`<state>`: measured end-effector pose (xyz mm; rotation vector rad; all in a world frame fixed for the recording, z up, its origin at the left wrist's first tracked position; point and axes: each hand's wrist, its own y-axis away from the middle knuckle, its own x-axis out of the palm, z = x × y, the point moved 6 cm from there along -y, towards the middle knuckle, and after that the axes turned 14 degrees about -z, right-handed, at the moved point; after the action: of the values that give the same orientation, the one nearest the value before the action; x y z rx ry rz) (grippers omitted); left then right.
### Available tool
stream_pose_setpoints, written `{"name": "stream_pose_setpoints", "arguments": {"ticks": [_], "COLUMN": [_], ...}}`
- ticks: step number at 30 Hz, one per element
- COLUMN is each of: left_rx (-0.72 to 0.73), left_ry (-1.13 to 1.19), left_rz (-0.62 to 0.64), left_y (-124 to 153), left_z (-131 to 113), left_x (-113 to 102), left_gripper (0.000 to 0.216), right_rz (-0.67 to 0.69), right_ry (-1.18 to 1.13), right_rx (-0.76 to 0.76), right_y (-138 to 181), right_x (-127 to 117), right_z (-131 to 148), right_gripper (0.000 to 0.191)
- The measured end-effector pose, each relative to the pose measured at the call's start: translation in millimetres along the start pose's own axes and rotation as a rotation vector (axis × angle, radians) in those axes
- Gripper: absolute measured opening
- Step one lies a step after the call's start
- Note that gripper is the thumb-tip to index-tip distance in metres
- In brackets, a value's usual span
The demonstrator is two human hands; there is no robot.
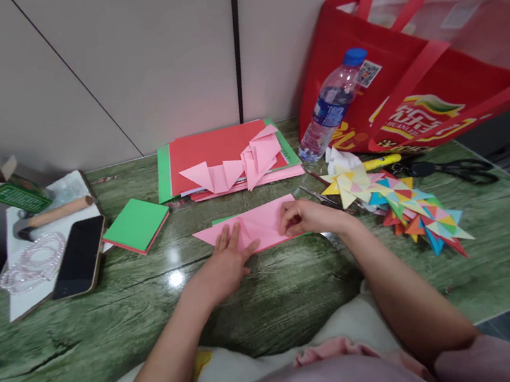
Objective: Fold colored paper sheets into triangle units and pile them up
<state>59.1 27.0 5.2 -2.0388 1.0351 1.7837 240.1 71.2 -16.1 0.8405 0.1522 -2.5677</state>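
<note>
A folded sheet of pink paper (265,218) lies on the table in front of me, with a green edge showing beneath it. My left hand (228,264) rests on its left part, palm down, fingers spread and pressing it flat. At the right end, my right hand (310,216) has its fingers bent together and pinches the paper. Beyond it, folded pink pieces (218,177) lie on a stack of red and green paper (219,145). Scissors (319,196) lie just past my right hand.
Colorful folded paper stars (423,210), black scissors (455,168), a water bottle (331,106) and a red bag (411,78) stand or lie right. At left are green square paper (135,225), a phone (79,259), a hammer (59,212), beads (30,263) and a box (20,191).
</note>
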Motion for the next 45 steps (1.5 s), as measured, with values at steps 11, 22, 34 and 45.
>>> {"name": "stream_pose_setpoints", "arguments": {"ticks": [11, 22, 34, 45], "left_rx": [0.026, 0.017, -0.052, -0.042], "left_ry": [-0.015, -0.025, -0.009, -0.013], "left_rz": [-0.01, -0.006, -0.042, -0.061], "left_y": [-2, -1, -3, 0], "left_z": [1, -1, -6, -4], "left_x": [2, 0, -7, -5], "left_gripper": [0.06, 0.059, 0.051, 0.053], "right_rz": [-0.011, -0.018, -0.007, -0.059], "right_ry": [0.028, 0.111, 0.307, -0.193], "right_rx": [-0.017, -0.018, 0.11, 0.173], "right_y": [0, 0, 4, 2], "right_x": [-1, 0, -6, 23], "right_z": [1, -2, -7, 29], "right_gripper": [0.012, 0.012, 0.016, 0.02]}}
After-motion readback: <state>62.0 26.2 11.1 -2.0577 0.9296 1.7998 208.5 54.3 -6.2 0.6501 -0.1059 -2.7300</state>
